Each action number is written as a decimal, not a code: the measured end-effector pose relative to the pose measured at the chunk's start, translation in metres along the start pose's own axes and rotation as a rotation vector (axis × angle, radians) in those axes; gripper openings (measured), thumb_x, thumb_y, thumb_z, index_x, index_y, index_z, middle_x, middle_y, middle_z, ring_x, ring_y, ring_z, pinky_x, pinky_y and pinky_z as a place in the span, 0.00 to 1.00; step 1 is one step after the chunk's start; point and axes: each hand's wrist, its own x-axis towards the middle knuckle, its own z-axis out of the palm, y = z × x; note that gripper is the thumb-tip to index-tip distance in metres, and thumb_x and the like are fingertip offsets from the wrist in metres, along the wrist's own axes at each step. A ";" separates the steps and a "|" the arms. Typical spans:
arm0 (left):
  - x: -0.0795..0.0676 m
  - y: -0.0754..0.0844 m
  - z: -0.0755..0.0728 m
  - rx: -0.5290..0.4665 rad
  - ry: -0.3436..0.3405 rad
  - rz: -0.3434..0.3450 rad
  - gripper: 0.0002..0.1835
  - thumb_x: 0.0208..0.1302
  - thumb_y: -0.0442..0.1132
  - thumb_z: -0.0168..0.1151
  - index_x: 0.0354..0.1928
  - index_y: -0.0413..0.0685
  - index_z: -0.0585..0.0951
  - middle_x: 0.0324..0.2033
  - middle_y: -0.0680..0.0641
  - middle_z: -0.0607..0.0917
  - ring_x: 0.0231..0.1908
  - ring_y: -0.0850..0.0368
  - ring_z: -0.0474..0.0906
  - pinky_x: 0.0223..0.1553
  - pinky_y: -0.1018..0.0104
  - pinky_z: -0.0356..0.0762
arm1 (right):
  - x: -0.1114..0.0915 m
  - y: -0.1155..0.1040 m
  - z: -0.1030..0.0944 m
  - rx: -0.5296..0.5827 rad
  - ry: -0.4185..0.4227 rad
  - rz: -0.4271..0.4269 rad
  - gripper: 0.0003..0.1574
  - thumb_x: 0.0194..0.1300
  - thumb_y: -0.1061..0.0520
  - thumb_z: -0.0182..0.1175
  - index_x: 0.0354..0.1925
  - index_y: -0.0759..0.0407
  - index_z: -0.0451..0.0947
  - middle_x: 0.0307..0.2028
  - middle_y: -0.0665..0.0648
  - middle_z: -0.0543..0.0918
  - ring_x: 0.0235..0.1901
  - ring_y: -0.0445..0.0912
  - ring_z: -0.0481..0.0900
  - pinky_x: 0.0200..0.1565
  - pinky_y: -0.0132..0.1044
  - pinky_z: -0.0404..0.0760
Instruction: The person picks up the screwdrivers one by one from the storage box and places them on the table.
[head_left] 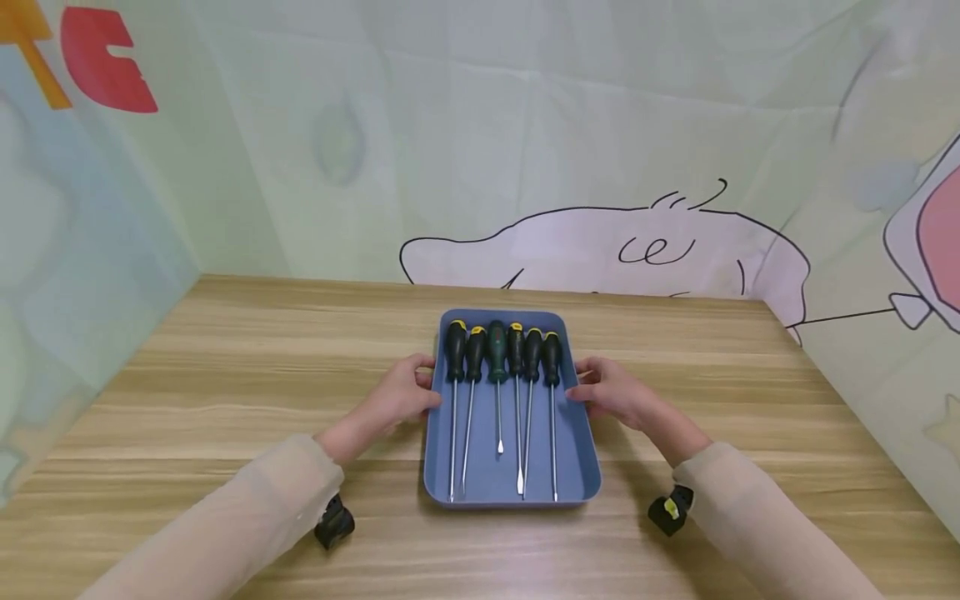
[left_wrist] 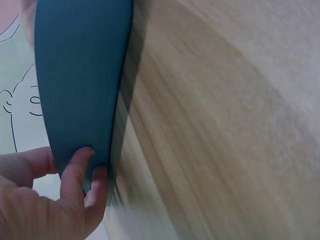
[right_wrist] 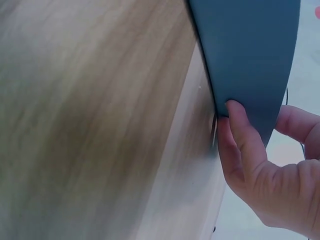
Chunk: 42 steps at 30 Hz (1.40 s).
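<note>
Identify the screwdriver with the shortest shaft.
The green-handled screwdriver, third from left in the head view; the other five have black-and-yellow handles and longer shafts.

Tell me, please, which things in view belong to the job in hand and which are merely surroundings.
In the job: blue tray, gripped by the left hand and right hand; six screwdrivers in the tray.

Surroundings: wooden table; printed backdrop.

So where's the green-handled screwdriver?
In the head view, the green-handled screwdriver lies third from left in the blue rectangular tray, between two black-handled screwdrivers.
</note>
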 end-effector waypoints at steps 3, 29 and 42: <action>0.000 -0.001 0.000 -0.009 -0.006 -0.004 0.33 0.49 0.19 0.54 0.61 0.28 0.62 0.44 0.29 0.76 0.36 0.46 0.77 0.30 0.62 0.81 | -0.001 -0.001 -0.002 0.004 -0.020 0.009 0.33 0.60 0.66 0.57 0.60 0.76 0.57 0.50 0.70 0.70 0.42 0.51 0.75 0.45 0.45 0.80; 0.000 -0.003 0.001 -0.051 -0.017 -0.001 0.33 0.48 0.18 0.53 0.61 0.28 0.61 0.45 0.27 0.75 0.35 0.47 0.76 0.32 0.60 0.82 | -0.004 -0.043 -0.023 0.001 -0.041 -0.059 0.33 0.64 0.65 0.52 0.64 0.75 0.56 0.51 0.73 0.70 0.36 0.48 0.76 0.40 0.39 0.82; 0.000 0.001 -0.002 -0.016 -0.041 -0.037 0.33 0.49 0.18 0.55 0.61 0.30 0.60 0.47 0.28 0.74 0.39 0.45 0.76 0.35 0.57 0.82 | 0.007 -0.055 0.002 0.028 -0.049 -0.023 0.32 0.63 0.66 0.55 0.63 0.72 0.59 0.52 0.69 0.70 0.35 0.48 0.77 0.38 0.39 0.83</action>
